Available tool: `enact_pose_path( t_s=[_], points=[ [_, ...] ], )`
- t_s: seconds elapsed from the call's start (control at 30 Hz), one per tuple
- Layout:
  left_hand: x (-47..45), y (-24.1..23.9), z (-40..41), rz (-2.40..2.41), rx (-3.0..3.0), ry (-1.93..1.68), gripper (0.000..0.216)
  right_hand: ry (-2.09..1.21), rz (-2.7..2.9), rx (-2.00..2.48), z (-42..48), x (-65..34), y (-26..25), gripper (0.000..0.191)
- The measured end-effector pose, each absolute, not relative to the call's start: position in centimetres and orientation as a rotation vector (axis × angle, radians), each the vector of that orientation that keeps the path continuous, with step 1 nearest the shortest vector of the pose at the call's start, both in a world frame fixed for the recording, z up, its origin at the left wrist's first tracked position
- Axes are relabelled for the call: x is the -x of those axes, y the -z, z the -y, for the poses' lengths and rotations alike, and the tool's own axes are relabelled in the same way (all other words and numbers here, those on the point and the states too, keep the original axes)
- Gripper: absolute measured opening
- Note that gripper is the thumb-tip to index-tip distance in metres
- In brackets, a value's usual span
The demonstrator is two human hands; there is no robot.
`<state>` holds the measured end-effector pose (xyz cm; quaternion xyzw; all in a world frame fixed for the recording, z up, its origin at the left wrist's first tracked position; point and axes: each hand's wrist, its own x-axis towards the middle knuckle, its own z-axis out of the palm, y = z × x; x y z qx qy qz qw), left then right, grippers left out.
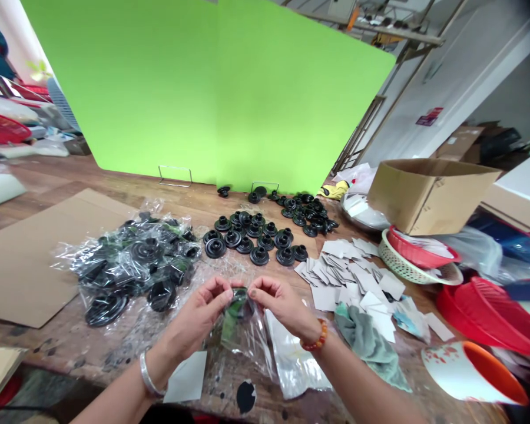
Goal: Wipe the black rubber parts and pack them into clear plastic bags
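Note:
My left hand (201, 312) and my right hand (279, 303) meet above the table's front edge, fingers pinched on a clear plastic bag (238, 321) with a black round part (239, 299) inside it. Both hands are closed on the bag's top. Behind them stands a group of bare black round parts (256, 238) in rows, with a looser heap (307, 212) further back. To the left lies a pile of bagged black parts (136, 265).
Grey-white paper cards (357, 274) lie scattered right of my hands, with a green cloth (366, 341). A cardboard box (428, 191), red and white baskets (417, 256) and a white-orange cup (468, 371) crowd the right. Cardboard sheet (30, 259) at left; green screen (212, 88) behind.

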<state>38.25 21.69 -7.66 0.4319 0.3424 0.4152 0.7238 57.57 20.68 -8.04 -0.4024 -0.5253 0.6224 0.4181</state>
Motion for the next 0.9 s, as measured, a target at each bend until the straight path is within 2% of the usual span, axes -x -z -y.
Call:
enact_pose_path(
  t_s=[0.17, 0.27, 0.33, 0.47, 0.6, 0.73, 0.83, 0.9],
  points=[
    [-38.8, 8.3, -21.9, -0.765, -0.643, -0.96, 0.025, -1.62, 1.258, 0.974, -21.0, -57.5, 8.1, 0.021],
    [-38.7, 8.2, -22.0, -0.748, -0.582, -1.012, 0.027, -1.314, 1.374, 1.1, -21.1, -57.8, 8.8, 0.01],
    [-38.7, 7.9, -21.9, -0.742, -0.658, -1.01, 0.023, -1.146, 1.417, 1.158, -21.1, -58.0, 9.1, 0.01],
    [-38.8, 7.9, -21.6, -0.825, -1.059, -0.988, 0.015, -1.157, 1.421, 1.125, -20.7, -57.9, 8.9, 0.01],
    [-39.2, 9.2, -21.5, -0.821, -1.372, -0.841, 0.042, -0.999, 1.463, 1.108, -20.4, -57.1, 8.4, 0.013],
    [-39.2, 10.4, -21.8, -0.868, -1.38, -0.829, 0.034, -0.917, 1.592, 1.097, -20.6, -57.1, 8.3, 0.017],
    [-38.6, 10.0, -22.0, -0.931, -1.492, -0.812, 0.031, -0.683, 1.898, 1.026, -20.6, -58.0, 8.0, 0.021],
    [-38.1, 9.1, -22.1, -0.995, -1.701, -0.771, 0.018, -0.502, 2.13, 0.948, -20.4, -58.6, 7.5, 0.023]
  ],
)
